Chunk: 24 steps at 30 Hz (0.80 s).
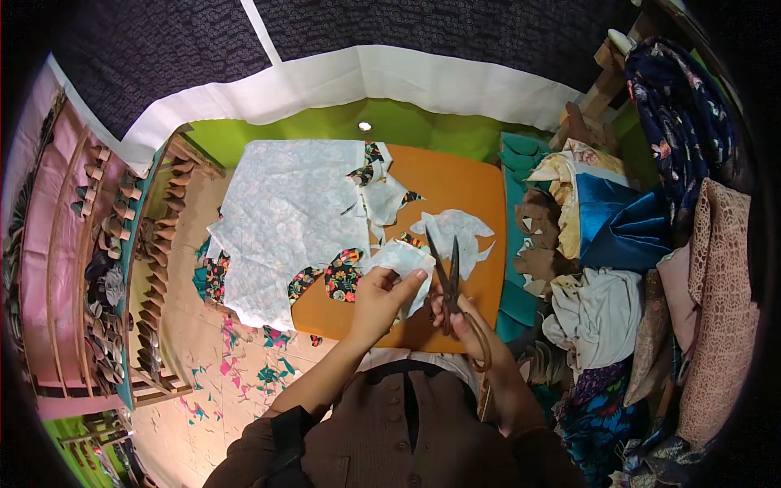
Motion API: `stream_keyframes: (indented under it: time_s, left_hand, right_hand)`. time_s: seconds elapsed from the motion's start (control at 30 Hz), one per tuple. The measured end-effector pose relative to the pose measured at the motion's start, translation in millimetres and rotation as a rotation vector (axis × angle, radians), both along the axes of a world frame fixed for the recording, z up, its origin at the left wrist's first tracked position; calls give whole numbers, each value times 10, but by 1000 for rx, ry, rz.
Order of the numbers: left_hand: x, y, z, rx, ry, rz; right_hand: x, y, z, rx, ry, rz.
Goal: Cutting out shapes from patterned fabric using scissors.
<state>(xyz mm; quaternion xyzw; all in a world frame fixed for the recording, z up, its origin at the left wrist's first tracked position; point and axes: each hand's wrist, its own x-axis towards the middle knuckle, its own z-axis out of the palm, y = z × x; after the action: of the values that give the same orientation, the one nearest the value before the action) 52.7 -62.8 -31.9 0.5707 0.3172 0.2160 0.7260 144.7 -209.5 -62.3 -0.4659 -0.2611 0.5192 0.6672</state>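
Cloth (404, 257), one small pale piece, hangs over the near part of the orange desk (476, 183), and from where I stand the left grip (385, 301) pinches its near-left edge between thumb and fingers. To the right, the right grip (464, 321) is wrapped around the handles of dark scissors (453, 285), whose blades stand parted beside the piece's right edge. I'd judge the fabric light, soft and limp, apt to fold or slip, so a pinch near an edge, clear of the blades, seems the best hold. The scissors look stiff and heavier, best held by their loops. A broad pale sheet (285, 195) lies far left; a loose scrap (464, 226) rests beyond the blades.
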Motion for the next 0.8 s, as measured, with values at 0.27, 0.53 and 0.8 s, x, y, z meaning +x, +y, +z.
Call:
stream_keyframes:
  time_s: [0.27, 0.53, 0.8]
  left_hand:
    - [32, -71, 1, 54, 0, 56]
    - [19, -106, -18, 236, 106, 97]
    - [19, -126, 23, 184, 76, 116]
  right_hand:
    - [-161, 71, 193, -132, -194, 63]
    - [-152, 56, 129, -103, -210, 47]
    - [-187, 60, 47, -112, -302, -34]
